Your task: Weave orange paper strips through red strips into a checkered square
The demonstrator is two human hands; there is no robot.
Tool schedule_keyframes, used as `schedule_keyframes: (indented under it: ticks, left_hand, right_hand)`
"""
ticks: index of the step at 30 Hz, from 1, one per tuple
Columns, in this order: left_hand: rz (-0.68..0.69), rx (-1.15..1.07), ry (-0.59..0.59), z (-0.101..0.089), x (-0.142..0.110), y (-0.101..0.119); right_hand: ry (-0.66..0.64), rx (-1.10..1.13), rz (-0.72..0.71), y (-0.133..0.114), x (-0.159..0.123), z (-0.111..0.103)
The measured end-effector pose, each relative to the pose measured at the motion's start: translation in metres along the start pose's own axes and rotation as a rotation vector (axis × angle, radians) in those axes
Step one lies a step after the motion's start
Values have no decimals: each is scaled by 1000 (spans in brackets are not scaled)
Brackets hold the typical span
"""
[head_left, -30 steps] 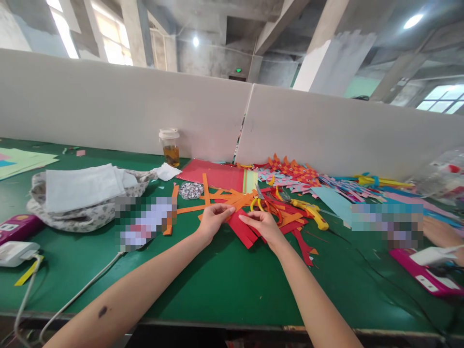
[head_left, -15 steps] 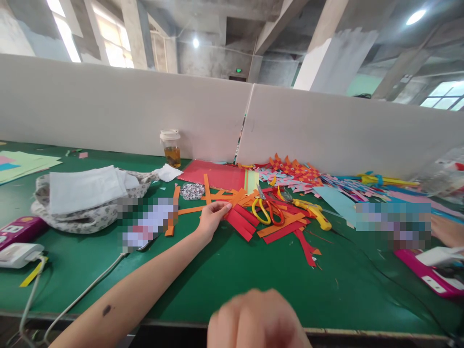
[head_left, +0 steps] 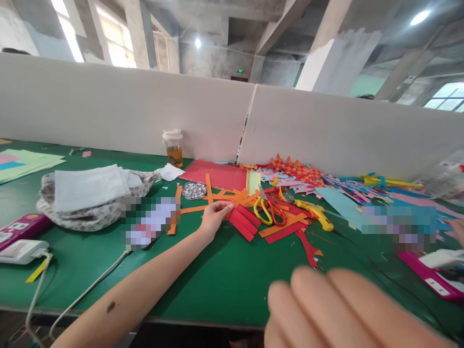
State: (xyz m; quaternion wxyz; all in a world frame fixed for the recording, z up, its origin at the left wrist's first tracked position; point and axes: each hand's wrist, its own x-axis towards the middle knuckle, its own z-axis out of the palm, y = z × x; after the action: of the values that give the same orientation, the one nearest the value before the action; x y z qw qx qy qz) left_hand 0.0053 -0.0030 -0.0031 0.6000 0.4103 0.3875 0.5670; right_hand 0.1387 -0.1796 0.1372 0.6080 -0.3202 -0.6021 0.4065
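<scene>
My left hand (head_left: pixel 214 218) reaches out over the green table with thumb and fingers pinched together at the near-left corner of some red paper strips (head_left: pixel 243 223). These strips lie side by side. Close to the camera, my right hand (head_left: pixel 319 309) is large and slightly blurred, its fingers curled; whatever they may hold is hidden. Orange paper strips (head_left: pixel 192 210) cross each other behind and left of my left hand. Just right of the red strips lie scissors (head_left: pixel 264 212) with yellow and red handles, on more red and orange strips.
A yellow glue gun (head_left: pixel 319 215) lies right of the scissors. Woven orange-red paper pieces (head_left: pixel 297 169) are heaped behind. A lidded cup (head_left: pixel 174 149), a bag of small round pieces (head_left: pixel 195 190), a blurred-out phone (head_left: pixel 152 222) and a patterned cloth bag (head_left: pixel 90 220) stand leftward. Another person's hand (head_left: pixel 458 231) shows far right.
My right hand has moved to the right and slightly up, near the camera. My left hand stays pinched at the red strips. The view has shifted slightly.
</scene>
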Motion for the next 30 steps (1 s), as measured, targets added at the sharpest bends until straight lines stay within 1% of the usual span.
schedule_keyframes:
  ticks: [1,2,3,5,7,8,9,11,13,15,17,21,27,30]
  left_hand:
    - [2,-2,-2,0,0,0]
    - [5,1,-5,0,0,0]
    - [9,8,-7,0,-1,1]
    - [11,27,-12,1,-1,2]
    - [8,36,-19,1,-1,2]
    - [6,35,-25,1,0,2]
    - [3,33,-33,2,0,2]
    - [2,39,-49,2,-1,2]
    - [9,61,-68,3,-2,2]
    - [23,96,-78,5,-3,3]
    - [40,123,-72,6,-4,4]
    - [47,121,-51,6,-4,2]
    - [50,125,-48,5,-2,0]
    - [60,140,-55,6,-3,2]
  right_hand:
    - [6,-3,9,0,11,4]
    - [21,-5,22,6,23,7]
    - [102,-12,47,16,37,9]
    - [260,-35,60,49,66,5]
    - [426,-90,78,89,90,-8]
    - [454,-144,119,109,99,-17]
    - [434,-204,166,127,105,-26]
    - [333,-291,213,156,109,-40]
    - [232,-315,271,172,105,-48]
    - [157,-296,332,179,100,-51]
    - [131,-266,366,181,96,-51]
    - [124,-230,393,183,94,-52]
    - [93,-173,380,182,92,-53]
    - [121,-208,423,179,90,-52]
